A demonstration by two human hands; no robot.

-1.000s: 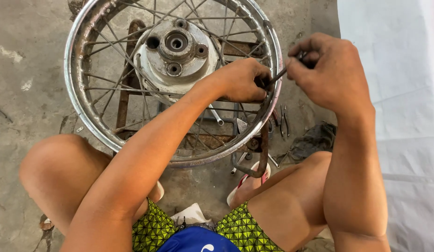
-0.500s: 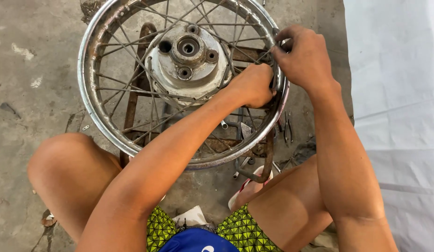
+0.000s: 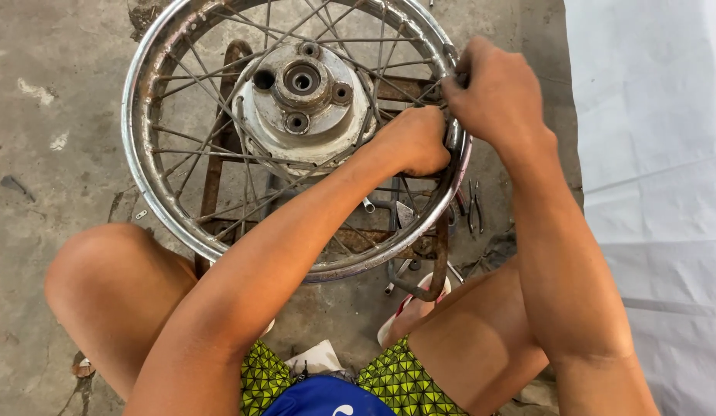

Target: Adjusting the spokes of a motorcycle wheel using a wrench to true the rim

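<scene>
A chromed spoked wheel (image 3: pixel 154 85) with a grey hub (image 3: pixel 302 96) lies flat on a rusty metal stand (image 3: pixel 213 173) in front of my knees. My left hand (image 3: pixel 410 140) is closed in a fist on the spokes just inside the rim's right side. My right hand (image 3: pixel 495 91) is closed at the outer edge of the same stretch of rim, its fingers wrapped round a small dark tool that is mostly hidden. The two hands almost touch across the rim.
Loose metal tools (image 3: pixel 472 206) lie on the concrete floor (image 3: pixel 50 154) under the wheel's right edge. A white sheet (image 3: pixel 650 154) covers the ground at the right. My bare knees flank the stand, and a sandal (image 3: pixel 408 312) shows below it.
My right hand has moved left from open space onto the rim, next to my left hand. The thin tool, plainly visible a second ago, is now covered by the fingers.
</scene>
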